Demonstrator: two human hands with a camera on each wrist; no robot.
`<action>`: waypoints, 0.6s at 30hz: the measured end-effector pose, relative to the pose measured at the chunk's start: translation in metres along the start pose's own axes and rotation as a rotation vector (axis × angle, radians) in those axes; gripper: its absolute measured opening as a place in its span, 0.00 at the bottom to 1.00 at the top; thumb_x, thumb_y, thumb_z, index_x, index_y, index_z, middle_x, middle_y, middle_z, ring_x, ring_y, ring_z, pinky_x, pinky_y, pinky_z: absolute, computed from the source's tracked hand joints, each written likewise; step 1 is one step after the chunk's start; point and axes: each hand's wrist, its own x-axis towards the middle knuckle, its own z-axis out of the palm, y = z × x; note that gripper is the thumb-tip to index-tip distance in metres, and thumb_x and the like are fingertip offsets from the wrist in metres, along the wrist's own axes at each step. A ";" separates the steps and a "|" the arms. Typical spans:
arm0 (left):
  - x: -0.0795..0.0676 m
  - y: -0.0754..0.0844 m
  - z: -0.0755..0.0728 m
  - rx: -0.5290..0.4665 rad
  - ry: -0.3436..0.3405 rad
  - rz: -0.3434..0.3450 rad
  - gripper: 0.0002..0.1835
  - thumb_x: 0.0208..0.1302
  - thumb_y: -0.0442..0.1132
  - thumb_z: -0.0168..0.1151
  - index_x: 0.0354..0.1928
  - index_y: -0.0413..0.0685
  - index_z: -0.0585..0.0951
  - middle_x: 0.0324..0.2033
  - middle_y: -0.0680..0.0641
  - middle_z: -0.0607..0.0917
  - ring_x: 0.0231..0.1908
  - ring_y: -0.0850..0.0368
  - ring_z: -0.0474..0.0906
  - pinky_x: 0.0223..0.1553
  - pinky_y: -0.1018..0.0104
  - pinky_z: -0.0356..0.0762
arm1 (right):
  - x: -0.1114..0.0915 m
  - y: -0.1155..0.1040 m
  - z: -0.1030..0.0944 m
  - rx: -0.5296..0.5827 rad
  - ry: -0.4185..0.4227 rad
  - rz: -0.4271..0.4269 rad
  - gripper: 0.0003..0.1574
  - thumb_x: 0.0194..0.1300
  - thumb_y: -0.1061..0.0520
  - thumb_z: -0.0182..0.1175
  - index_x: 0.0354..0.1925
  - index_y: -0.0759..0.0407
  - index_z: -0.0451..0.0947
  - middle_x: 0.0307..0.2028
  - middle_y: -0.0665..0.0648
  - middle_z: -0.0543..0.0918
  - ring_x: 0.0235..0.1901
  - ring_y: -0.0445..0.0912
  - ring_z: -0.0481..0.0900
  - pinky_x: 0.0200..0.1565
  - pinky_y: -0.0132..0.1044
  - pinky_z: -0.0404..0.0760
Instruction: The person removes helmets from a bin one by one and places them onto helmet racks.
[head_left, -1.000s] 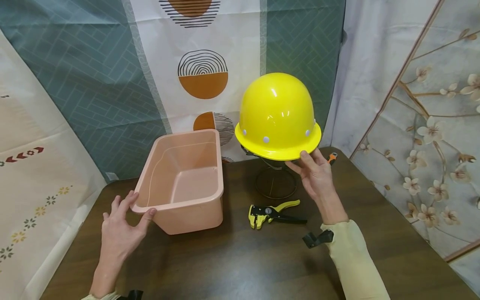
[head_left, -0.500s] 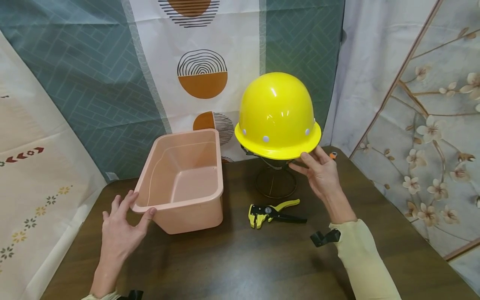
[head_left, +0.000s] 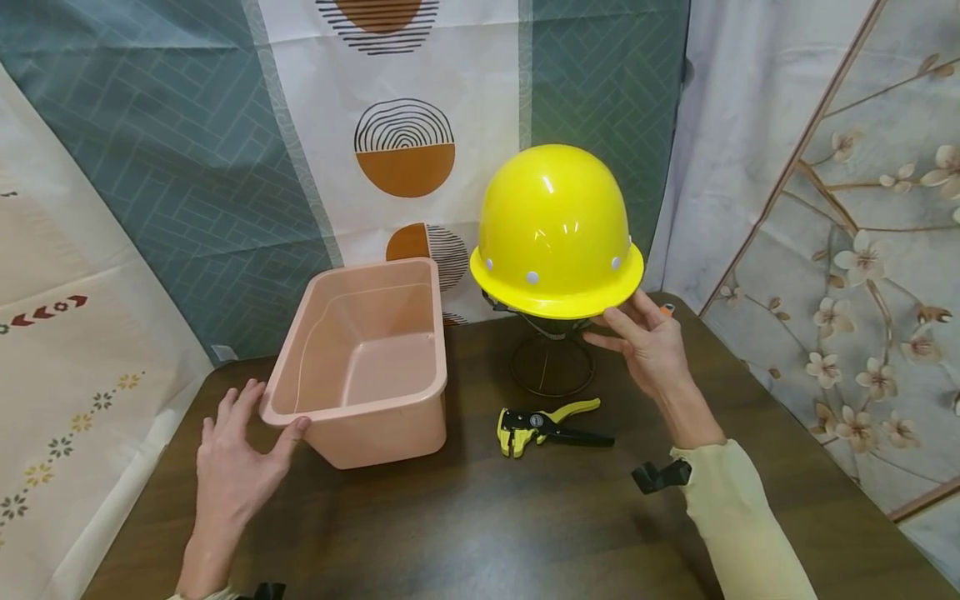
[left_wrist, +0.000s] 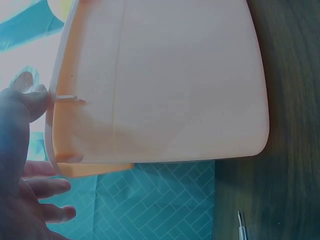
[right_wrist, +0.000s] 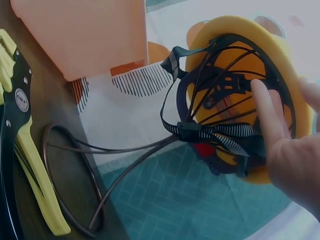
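A yellow hard hat (head_left: pixel 552 225) sits upright on a dark wire stand (head_left: pixel 551 367). My right hand (head_left: pixel 660 358) is at its front right brim, thumb near the edge and straight fingers reaching underneath. Seen from the right wrist, those fingers extend inside the shell, beside the black suspension (right_wrist: pixel 225 87) and chin strap (right_wrist: pixel 192 131). At the near left corner of a pink plastic bin (head_left: pixel 397 412), my left hand (head_left: pixel 236 467) touches the rim with spread fingers, the thumb at the front. Nothing lies inside the bin.
A yellow and black wire stripper (head_left: pixel 553 427) lies on the brown table (head_left: pixel 465 533) before the stand. Behind my right hand an orange-ended object (head_left: pixel 667 309) shows partly. A thin metal shaft (left_wrist: pixel 242 227) is visible from the left wrist. Fabric hangs behind.
My right hand has slid right along the hard hat's brim, while the hard hat stays almost still. My left hand has shifted slightly left at the bin's corner.
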 end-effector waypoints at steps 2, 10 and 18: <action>0.000 0.000 -0.001 -0.001 0.010 0.003 0.38 0.49 0.45 0.78 0.61 0.34 0.75 0.62 0.30 0.74 0.67 0.27 0.62 0.63 0.24 0.46 | 0.000 -0.001 -0.001 -0.016 0.000 0.001 0.36 0.70 0.69 0.58 0.73 0.58 0.65 0.49 0.57 0.83 0.44 0.49 0.86 0.42 0.49 0.83; 0.001 -0.003 -0.006 0.020 -0.002 -0.035 0.37 0.56 0.47 0.72 0.63 0.34 0.73 0.63 0.30 0.73 0.67 0.29 0.61 0.65 0.27 0.47 | -0.003 -0.005 -0.008 -0.092 0.009 0.008 0.41 0.69 0.69 0.60 0.75 0.53 0.61 0.46 0.58 0.81 0.42 0.46 0.86 0.40 0.48 0.84; -0.004 -0.010 -0.016 0.069 -0.165 -0.112 0.37 0.69 0.52 0.60 0.71 0.34 0.64 0.69 0.27 0.64 0.70 0.26 0.51 0.66 0.27 0.39 | -0.013 -0.016 -0.029 -0.393 0.014 -0.001 0.39 0.71 0.64 0.60 0.75 0.60 0.59 0.47 0.57 0.81 0.44 0.43 0.85 0.40 0.42 0.84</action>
